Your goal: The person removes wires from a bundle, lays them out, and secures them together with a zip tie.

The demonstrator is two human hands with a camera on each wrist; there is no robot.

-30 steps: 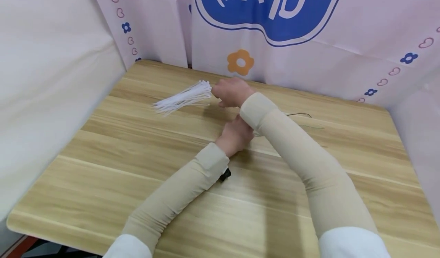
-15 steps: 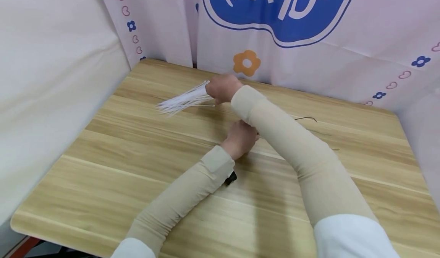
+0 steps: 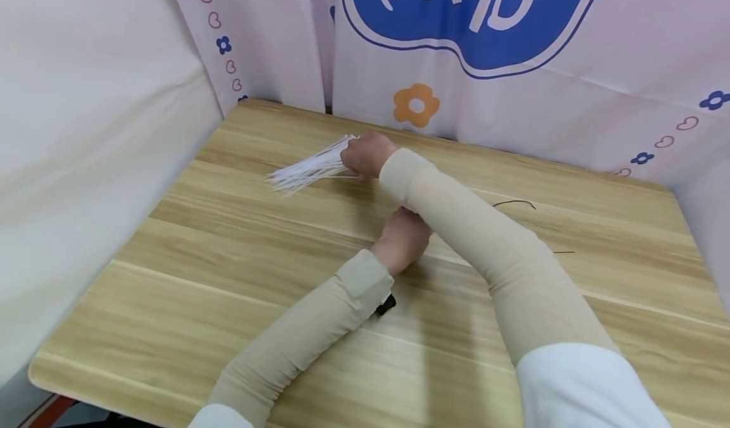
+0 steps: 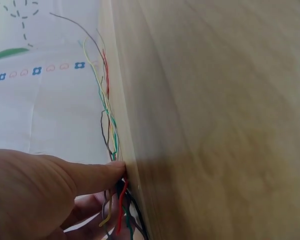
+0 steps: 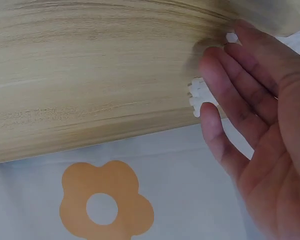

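Note:
A bundle of thin coloured wires (image 4: 110, 120), red, green, yellow and dark, is pinched between the thumb and fingers of my left hand (image 4: 45, 192). In the head view, that left hand (image 3: 403, 239) is low over the table's middle, under my right forearm. My right hand (image 3: 369, 155) reaches over the head ends of a fanned bundle of white zip ties (image 3: 310, 167). Seen from the right wrist, my right hand (image 5: 262, 100) has loosely bent fingers touching or just above the white zip tie heads (image 5: 202, 95). One single head (image 5: 232, 37) shows between thumb and fingers.
Loose wire ends (image 3: 516, 203) stick out to the right behind my right forearm. A small black object (image 3: 386, 305) shows beneath my left cuff. The wooden table (image 3: 188, 269) meets a printed cloth backdrop (image 3: 513, 117) at its far edge.
My right hand has moved left and slightly down onto the heads of the zip ties. The left hand keeps its grip on the wires; the whole head view has shifted a little.

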